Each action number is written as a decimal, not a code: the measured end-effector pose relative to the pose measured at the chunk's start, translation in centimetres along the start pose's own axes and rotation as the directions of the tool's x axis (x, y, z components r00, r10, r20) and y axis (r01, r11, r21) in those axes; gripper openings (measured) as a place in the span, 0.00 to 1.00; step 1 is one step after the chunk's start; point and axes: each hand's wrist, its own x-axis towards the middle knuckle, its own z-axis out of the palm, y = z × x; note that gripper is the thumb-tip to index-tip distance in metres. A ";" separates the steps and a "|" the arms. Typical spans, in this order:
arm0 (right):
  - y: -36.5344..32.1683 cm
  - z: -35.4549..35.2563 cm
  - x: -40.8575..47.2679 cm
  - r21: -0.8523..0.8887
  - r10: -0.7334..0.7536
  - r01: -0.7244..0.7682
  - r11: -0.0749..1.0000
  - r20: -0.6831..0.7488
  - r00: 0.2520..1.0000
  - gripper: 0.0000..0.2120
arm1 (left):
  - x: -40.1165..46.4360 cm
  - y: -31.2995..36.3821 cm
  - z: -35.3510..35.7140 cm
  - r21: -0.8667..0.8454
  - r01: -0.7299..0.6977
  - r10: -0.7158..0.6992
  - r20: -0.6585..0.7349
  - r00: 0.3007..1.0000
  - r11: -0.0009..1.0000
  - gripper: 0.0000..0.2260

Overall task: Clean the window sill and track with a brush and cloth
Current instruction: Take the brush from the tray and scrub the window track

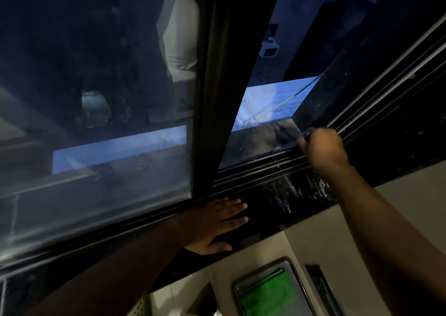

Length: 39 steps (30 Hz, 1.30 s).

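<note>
My left hand [214,226] lies flat, fingers spread, on the dark window sill [272,209] just below the sliding sash frame [217,93]. My right hand [323,151] is closed in a fist over the window track [260,170] at the right, gripping a thin dark brush [287,134] whose tip reaches out onto the outer ledge. Wet streaks or droplets shine on the sill between the two hands. The window is slid open on the right side. No cloth is clearly visible on the sill.
The closed glass pane [96,98] fills the left. Outside lies a pale lit ledge [272,98] with a thin wire across it. Below the sill, a dark tray holding something green [270,291] sits against a light wall.
</note>
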 end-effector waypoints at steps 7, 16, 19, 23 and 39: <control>-6.5 1.3 -5.3 0.837 -0.250 -0.297 0.460 0.443 0.861 0.10 | -0.1 0.0 0.3 0.020 0.006 -0.006 -0.010 1.000 1.000 0.31; 2.2 -0.9 -1.7 0.167 0.076 -0.077 0.983 0.013 0.997 0.10 | -0.3 -0.1 0.4 0.034 0.004 -0.003 -0.032 0.999 0.999 0.31; 0.4 -0.3 -2.6 -0.031 -0.023 0.028 0.999 0.139 0.990 0.13 | -0.3 -0.2 0.6 0.021 0.000 0.001 -0.030 1.000 1.000 0.31; -5.0 1.0 -5.9 0.630 -0.197 -0.049 0.775 0.315 0.928 0.09 | -0.2 -0.4 0.9 0.020 -0.005 0.006 -0.041 0.999 1.000 0.30; -0.6 1.8 -2.9 0.329 0.139 -0.163 0.930 0.096 0.986 0.14 | -0.3 -0.1 0.3 0.089 -0.001 0.005 -0.048 0.999 0.996 0.30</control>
